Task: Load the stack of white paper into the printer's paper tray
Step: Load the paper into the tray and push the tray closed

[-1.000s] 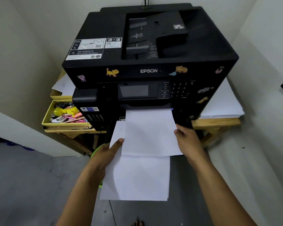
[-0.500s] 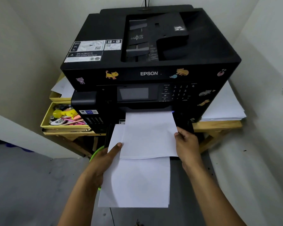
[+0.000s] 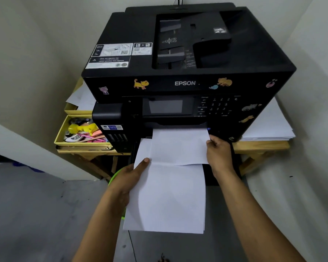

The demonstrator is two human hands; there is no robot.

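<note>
Paper first: I've got two white lots in view. The lower stack hangs out from the front of the printer toward me, near end free in the air, far end going under the upper sheets, which sit w/ their far edge in the front slot below the screen. Whether the lower stack's far end is seated in the paper tray I can't tell; tray itself is hidden behind paper + hands.

My left hand grips the lower stack on its left edge: thumb pressed flat on top, the other fingers curled beneath, out of sight. My right hand is at the right edge of the upper sheets, fingertips pinching that edge near the slot, knuckles up against the black body.

Printer is a black Epson w/ cat stickers on the front band, keypad right of the screen, doc feeder on top. It stands on a wooden table. To its left, a yellow tray full of pens + small bits. To its right, a pile of loose white paper on the tabletop. Grey floor below, pale walls either side.
</note>
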